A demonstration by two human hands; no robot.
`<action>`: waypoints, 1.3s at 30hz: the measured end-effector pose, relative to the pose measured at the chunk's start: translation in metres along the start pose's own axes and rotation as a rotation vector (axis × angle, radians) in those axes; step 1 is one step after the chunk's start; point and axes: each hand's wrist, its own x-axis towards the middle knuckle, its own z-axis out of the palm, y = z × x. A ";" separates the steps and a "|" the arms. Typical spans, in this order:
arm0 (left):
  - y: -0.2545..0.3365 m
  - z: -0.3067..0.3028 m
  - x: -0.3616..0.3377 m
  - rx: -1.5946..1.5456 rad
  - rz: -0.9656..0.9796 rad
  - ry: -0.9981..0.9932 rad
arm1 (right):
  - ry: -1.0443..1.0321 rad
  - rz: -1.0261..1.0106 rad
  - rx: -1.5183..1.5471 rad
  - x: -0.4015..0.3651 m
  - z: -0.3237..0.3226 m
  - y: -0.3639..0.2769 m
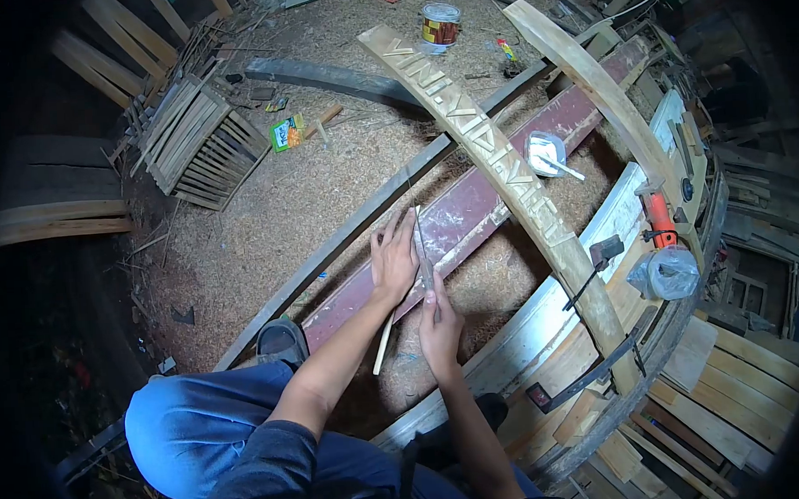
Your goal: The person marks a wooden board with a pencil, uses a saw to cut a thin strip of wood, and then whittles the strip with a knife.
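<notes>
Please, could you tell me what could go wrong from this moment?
1. The left hand lies close beside the slim tool that the right hand holds; a slip might hurt its fingers.
2. The pale wooden strip sticks out past the edge of the red board, so it could tilt or shift under pressure.
3. The open tub, with a white stick jutting out, might tip and spill if something bumps it.

The middle board (461,209) is maroon with whitish scuffs, the stick (383,345) cream, the near trousers (188,433) blue, the right-hand tool (660,217) orange, the far can (440,28) brown and yellow.
</notes>
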 end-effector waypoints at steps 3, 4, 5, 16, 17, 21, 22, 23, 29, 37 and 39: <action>0.003 -0.005 0.000 0.004 -0.006 -0.030 | -0.022 0.072 0.032 0.008 0.006 -0.003; 0.006 -0.008 0.000 -0.016 -0.007 -0.039 | -0.021 0.075 0.031 0.009 0.005 -0.002; 0.006 -0.011 0.001 -0.034 -0.005 -0.046 | -0.016 0.047 0.025 0.011 0.005 -0.001; -0.001 -0.001 0.001 0.029 0.013 -0.017 | -0.018 -0.015 -0.005 0.017 0.006 0.001; -0.004 0.004 0.000 0.031 0.014 -0.011 | 0.001 -0.041 -0.006 0.006 0.003 0.002; 0.001 -0.004 -0.001 -0.016 -0.001 -0.035 | -0.064 0.134 0.067 0.006 -0.001 -0.012; 0.003 -0.006 0.001 -0.040 -0.013 -0.052 | -0.064 0.136 0.064 0.014 0.000 -0.013; 0.004 -0.008 0.000 -0.043 -0.007 -0.021 | -0.059 0.132 0.067 0.020 0.002 -0.015; 0.000 -0.003 0.000 -0.082 -0.027 0.002 | -0.053 0.168 -0.004 -0.004 -0.008 -0.014; -0.012 0.001 0.000 -0.162 -0.028 -0.060 | -0.024 0.122 0.019 0.012 0.005 -0.006; -0.015 -0.001 0.000 -0.158 0.017 -0.096 | 0.031 0.062 0.031 0.011 0.012 -0.002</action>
